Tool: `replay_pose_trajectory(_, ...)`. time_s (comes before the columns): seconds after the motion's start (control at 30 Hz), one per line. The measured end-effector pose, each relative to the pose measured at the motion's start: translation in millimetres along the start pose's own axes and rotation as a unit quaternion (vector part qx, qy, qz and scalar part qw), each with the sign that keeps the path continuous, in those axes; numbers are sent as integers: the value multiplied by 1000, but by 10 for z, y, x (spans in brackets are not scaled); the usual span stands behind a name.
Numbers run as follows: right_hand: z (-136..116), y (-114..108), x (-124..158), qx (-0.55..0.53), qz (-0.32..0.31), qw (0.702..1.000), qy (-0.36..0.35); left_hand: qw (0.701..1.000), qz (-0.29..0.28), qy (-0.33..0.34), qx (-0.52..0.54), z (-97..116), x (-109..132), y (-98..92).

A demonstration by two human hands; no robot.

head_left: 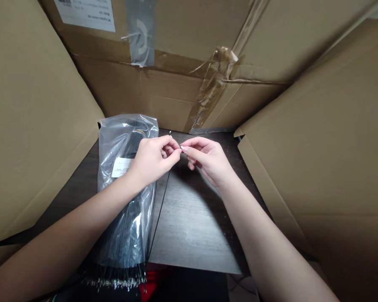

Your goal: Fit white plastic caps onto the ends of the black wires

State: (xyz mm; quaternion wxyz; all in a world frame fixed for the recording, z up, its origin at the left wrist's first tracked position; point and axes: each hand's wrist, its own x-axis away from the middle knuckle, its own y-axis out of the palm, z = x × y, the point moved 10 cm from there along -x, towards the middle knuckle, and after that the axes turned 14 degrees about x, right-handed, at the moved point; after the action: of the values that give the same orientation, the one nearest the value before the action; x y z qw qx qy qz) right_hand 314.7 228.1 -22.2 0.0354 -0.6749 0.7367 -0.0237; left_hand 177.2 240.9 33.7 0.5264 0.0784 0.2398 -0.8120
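Note:
My left hand and my right hand meet above a dark wooden table, fingertips pinched together on a thin black wire with a small metal end. The wire runs down from my fingers toward the table's near edge. Under my left wrist lies a clear plastic bag packed with several thin black wires. Their metal tips stick out of the bag's open end near me. A white label is stuck on the bag.
Cardboard boxes close in the table: one on the left, one at the back with torn brown tape, one on the right. Something red shows below the table's near edge.

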Motion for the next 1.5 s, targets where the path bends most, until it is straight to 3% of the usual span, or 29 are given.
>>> replay_pose_trajectory(0.13,-6,-21,2,3,9,1000,-2,999,17,-31,29,-62,0,-26)
replay_pose_trajectory(0.4,-21,-39,-5,2,18,1000,-5,969,19,-130,209,-281,-25,37)
replay_pose_trajectory(0.7,-53,-55,7,24,30,999,-11,961,-3,-180,209,-406,6,95)
replay_pose_trajectory(1.07,-68,-87,11,16,45,999,-17,865,51,-295,402,-584,82,154)
replay_pose_trajectory(1.33,-54,-63,11,28,30,999,-19,880,19,-302,367,-549,102,205)
replay_pose_trajectory(1.5,-51,-31,12,31,18,999,-24,871,9,-330,365,-606,141,239)
